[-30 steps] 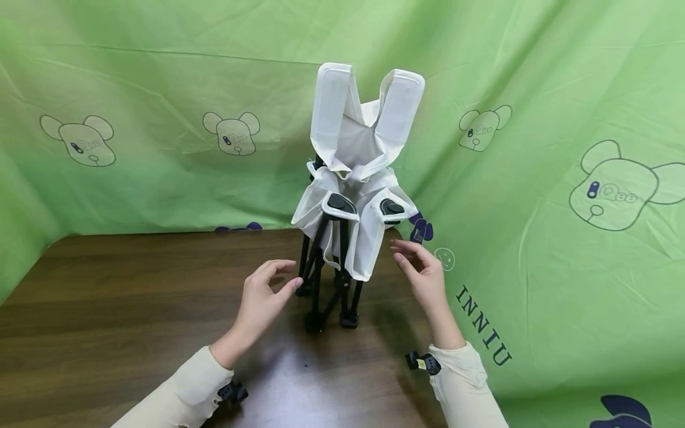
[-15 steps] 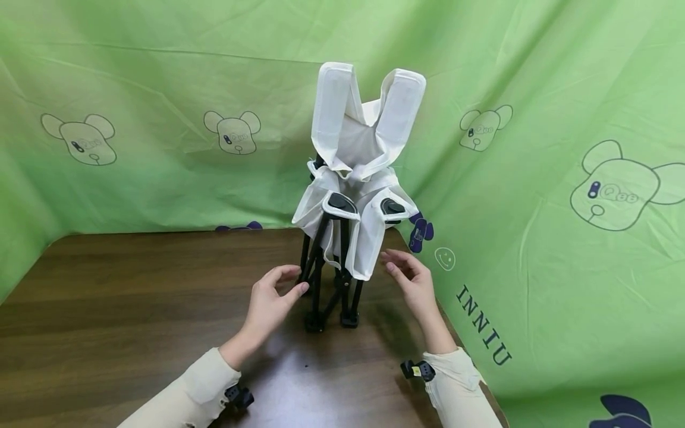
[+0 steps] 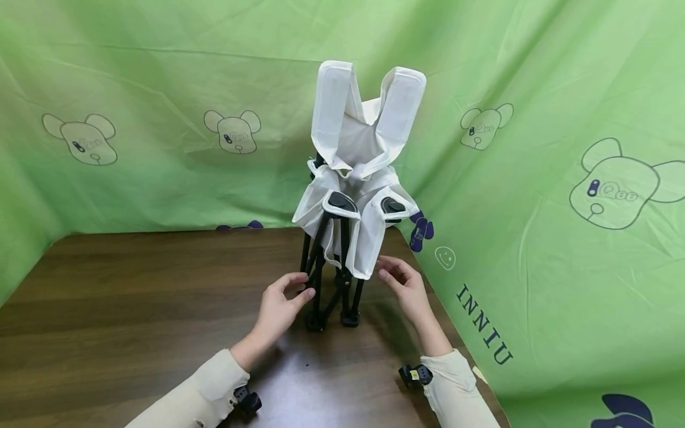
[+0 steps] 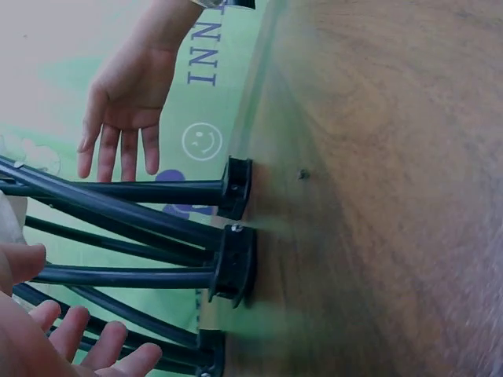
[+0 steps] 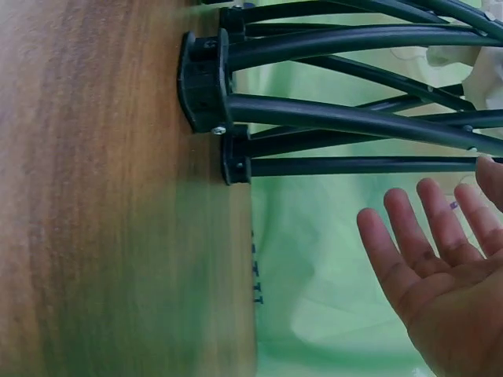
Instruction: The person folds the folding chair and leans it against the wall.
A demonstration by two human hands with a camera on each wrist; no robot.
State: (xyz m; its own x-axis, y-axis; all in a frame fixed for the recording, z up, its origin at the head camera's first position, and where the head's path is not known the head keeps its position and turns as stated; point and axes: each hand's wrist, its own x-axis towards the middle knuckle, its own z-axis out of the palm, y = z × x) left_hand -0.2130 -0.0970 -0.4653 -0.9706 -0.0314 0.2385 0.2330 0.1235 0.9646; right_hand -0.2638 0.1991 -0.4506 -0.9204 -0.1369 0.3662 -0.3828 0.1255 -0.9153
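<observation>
Left hand (image 3: 280,304) and right hand (image 3: 408,291), loosely spread and empty, flank the folded chair (image 3: 354,184) at centre frame. Likely light; white cloth (image 3: 333,113) probably floppy, black legs (image 3: 345,244) stiffer, better gripped.

Grn cloth (image 3: 176,190) w/ animal-head prints (image 3: 88,142) hangs behind brn wood tbl (image 3: 160,309).

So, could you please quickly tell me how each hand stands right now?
Left hand: open, holding nothing, close to the black legs; contact cannot be told.
Right hand: open, holding nothing, near the white fabric.
</observation>
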